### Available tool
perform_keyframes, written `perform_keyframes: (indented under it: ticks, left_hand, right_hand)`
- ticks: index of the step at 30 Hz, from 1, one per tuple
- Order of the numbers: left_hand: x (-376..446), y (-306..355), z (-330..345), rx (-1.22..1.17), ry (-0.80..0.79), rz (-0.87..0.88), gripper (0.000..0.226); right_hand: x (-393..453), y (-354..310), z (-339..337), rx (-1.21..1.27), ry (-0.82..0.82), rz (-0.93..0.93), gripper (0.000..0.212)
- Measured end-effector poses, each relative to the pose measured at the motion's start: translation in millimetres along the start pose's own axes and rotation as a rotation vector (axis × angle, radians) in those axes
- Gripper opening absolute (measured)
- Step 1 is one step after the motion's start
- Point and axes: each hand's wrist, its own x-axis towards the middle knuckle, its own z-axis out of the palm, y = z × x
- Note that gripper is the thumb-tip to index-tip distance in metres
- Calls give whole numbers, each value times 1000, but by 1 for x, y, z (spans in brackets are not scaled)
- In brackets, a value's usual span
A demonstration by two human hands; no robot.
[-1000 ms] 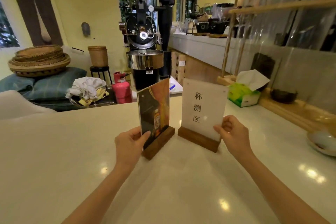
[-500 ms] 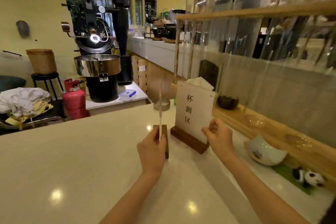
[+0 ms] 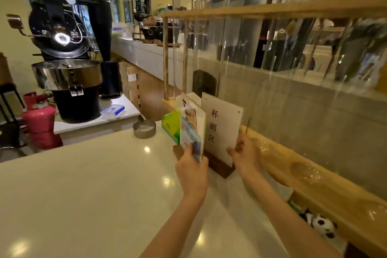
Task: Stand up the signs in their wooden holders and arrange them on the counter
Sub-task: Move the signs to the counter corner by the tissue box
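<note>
Two acrylic signs stand upright in dark wooden holders on the pale counter (image 3: 88, 190), close to the wooden rack at the right. My left hand (image 3: 191, 170) grips the lower edge of the picture sign (image 3: 192, 123), which shows a cartoon bear and stands at an angle. My right hand (image 3: 244, 154) pinches the lower right corner of the white sign (image 3: 222, 123) printed with black characters. Its wooden holder (image 3: 219, 166) rests on the counter. The picture sign's holder (image 3: 177, 151) is mostly hidden behind my left hand.
A green tissue box (image 3: 170, 126) and a round metal tin (image 3: 144, 129) sit just behind the signs. A wooden rack (image 3: 310, 174) with clear panels runs along the right. A panda toy (image 3: 321, 224) lies under it. A coffee roaster (image 3: 67, 73) and red cylinder (image 3: 38, 123) stand at left.
Both signs have slid away and to the right, toward the wooden rack. The picture sign has turned, so its bear side now faces me. Both hands keep their hold.
</note>
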Motion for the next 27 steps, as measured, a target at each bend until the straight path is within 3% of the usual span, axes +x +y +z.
perform_keyframes:
  ticks: [5, 10, 15, 23, 27]
  left_hand:
    - [-9, 11, 30, -89, 2, -83, 53]
    - [-15, 16, 50, -150, 35, -140, 50]
    - [-13, 14, 62, -136, 12, -139, 54]
    - [-10, 10, 66, -97, -30, -102, 60]
    - [-5, 7, 60, -59, -124, -77, 64]
  right_hand:
    - [14, 8, -21, 21, -31, -13, 39]
    - [24, 12, -23, -53, 1, -1, 42]
    - [25, 13, -21, -77, -2, -16, 18]
    - [27, 19, -22, -100, -24, 3, 18]
    - [27, 18, -30, -84, -123, 67, 39]
